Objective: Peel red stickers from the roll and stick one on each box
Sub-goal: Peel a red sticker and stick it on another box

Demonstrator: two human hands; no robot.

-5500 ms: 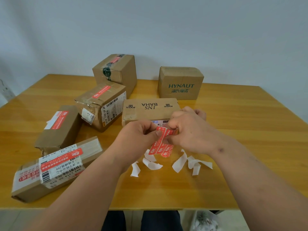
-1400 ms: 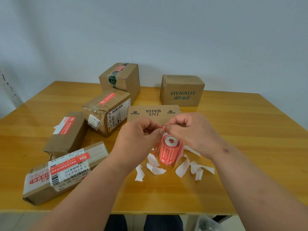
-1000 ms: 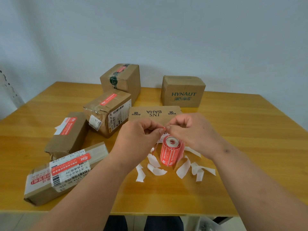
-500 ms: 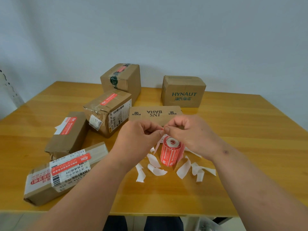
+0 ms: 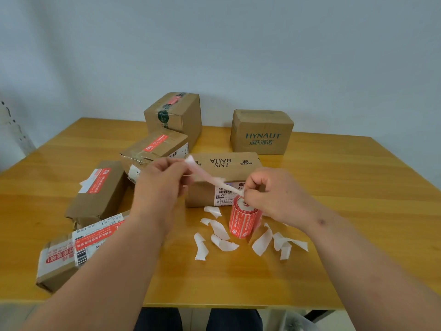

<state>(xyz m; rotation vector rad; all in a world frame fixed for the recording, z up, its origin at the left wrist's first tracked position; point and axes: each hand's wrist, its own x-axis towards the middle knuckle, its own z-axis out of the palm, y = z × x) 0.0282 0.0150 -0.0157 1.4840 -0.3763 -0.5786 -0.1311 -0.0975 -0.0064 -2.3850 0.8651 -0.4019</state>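
Observation:
The red sticker roll (image 5: 244, 220) stands upright on the wooden table (image 5: 358, 211), in front of the flat INS BAHA box (image 5: 224, 163). A pale pink-white peeled strip (image 5: 210, 179) stretches between my hands above the roll. My left hand (image 5: 162, 187) pinches its upper left end. My right hand (image 5: 272, 194) pinches its lower end just over the roll's top. I cannot tell whether the strip is a sticker's back or backing paper. No red sticker shows on the INS BAHA box or the HYNAUT box (image 5: 262, 132).
Several boxes on the left carry red stickers: a taped box (image 5: 176, 113) at the back, one (image 5: 157, 144) before it, a flat one (image 5: 100, 187), and a labelled one (image 5: 71, 249) at the front left. Curled white backing scraps (image 5: 222, 235) lie around the roll.
My hands have drawn apart. The left hand has moved up and left, pulling the strip out long, while the right hand stays over the roll.

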